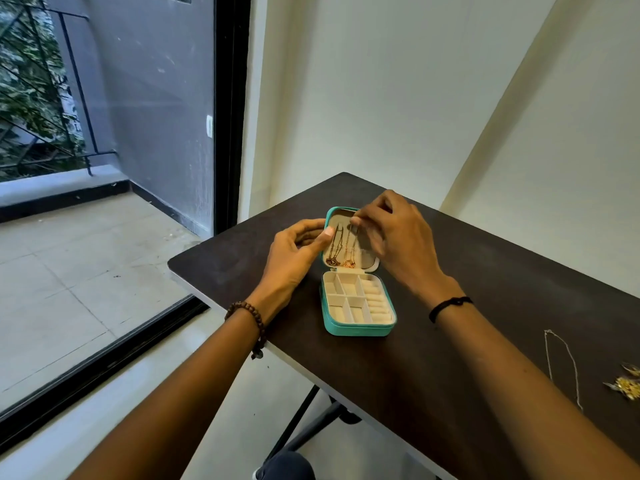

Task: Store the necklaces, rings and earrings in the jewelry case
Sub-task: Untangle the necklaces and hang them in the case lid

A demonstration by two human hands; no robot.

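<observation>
Dark table: L hand grips case lid edge; R hand fingertips pinch necklace inside lid.

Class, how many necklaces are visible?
3: a dark chain necklace and a rose-gold one hang in the teal jewelry case's lid; a silver chain necklace lies on the dark table. Others may be hidden.

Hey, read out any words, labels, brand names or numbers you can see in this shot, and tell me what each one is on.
No readable text in this view.
Teal jewelry case: no logo or label shows.
Necklaces hanging in its lid: pendants too small to show any engraving.
Pale marks outside, beyond the window: too blurred to tell if they are letters.
</observation>
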